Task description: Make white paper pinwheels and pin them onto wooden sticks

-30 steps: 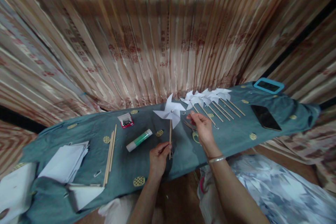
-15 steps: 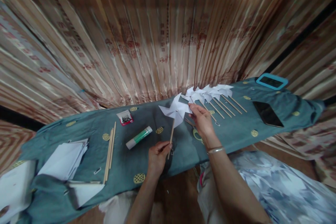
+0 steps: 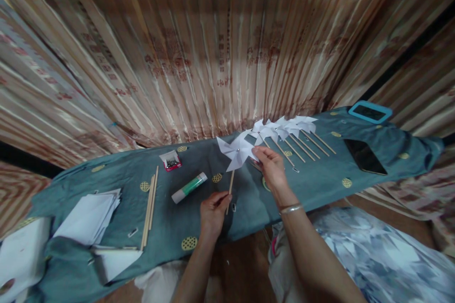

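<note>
My left hand [image 3: 212,209] is closed round the lower end of a thin wooden stick that carries a white paper pinwheel [image 3: 235,152], held upright over the teal cloth [image 3: 199,227]. My right hand [image 3: 272,168] reaches to the pinwheel's right blade, fingertips touching its edge. Just behind, several finished white pinwheels [image 3: 284,129] on sticks lie side by side on the cloth.
A green-and-white glue stick [image 3: 188,187], a small red box of pins [image 3: 170,161], spare wooden sticks [image 3: 149,208] and a stack of white paper squares [image 3: 88,215] lie to the left. A dark phone [image 3: 364,156] and a blue-cased device [image 3: 369,112] lie at right. Striped curtain behind.
The pinwheel tilted rightward toward the finished row, and my right hand moved up to touch its right blade. My left hand stayed on the stick.
</note>
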`<state>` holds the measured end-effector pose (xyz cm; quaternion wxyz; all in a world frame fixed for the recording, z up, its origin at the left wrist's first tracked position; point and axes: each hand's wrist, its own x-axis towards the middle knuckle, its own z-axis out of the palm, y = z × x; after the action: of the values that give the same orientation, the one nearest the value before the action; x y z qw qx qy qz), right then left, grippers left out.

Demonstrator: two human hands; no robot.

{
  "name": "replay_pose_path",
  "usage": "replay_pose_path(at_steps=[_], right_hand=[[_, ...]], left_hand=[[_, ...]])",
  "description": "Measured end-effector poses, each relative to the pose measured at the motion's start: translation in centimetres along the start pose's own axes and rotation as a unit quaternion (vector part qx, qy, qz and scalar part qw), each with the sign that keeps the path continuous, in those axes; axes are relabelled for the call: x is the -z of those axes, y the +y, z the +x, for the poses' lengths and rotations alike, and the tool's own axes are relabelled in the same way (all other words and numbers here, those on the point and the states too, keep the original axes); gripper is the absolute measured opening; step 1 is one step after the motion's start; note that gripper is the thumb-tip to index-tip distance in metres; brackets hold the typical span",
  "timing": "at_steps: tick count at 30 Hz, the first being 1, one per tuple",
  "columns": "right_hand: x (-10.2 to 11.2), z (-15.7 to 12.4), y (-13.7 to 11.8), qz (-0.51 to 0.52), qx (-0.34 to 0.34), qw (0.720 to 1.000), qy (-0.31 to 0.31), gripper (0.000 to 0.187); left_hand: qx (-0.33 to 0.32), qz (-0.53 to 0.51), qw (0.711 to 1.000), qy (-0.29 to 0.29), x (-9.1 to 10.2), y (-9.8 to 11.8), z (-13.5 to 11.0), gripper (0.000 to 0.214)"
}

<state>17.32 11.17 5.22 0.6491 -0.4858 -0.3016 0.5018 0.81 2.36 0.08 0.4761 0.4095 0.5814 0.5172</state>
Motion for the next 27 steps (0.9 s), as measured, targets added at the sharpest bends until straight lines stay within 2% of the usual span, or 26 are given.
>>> replay_pose_path(at_steps=[9,20,27], right_hand=[[-0.9,-1.3,0.6,-0.04,0.019,0.998,-0.044,0.025],[-2.1,-2.7,1.3,-0.035,-0.014,0.993,-0.108,0.031],[-2.5,-3.1,1.9,-0.03,-0.025,0.993,-0.114,0.032]], left_hand=[[0.009,-0.018,1.0,0.024,-0.1,0.1,0.2,0.018],[-0.007,-0.026,0.999,0.037,-0.6,-0.2,0.4,0.023],[-0.01,-0.021,0.999,0.037,-0.6,-0.3,0.5,0.022]])
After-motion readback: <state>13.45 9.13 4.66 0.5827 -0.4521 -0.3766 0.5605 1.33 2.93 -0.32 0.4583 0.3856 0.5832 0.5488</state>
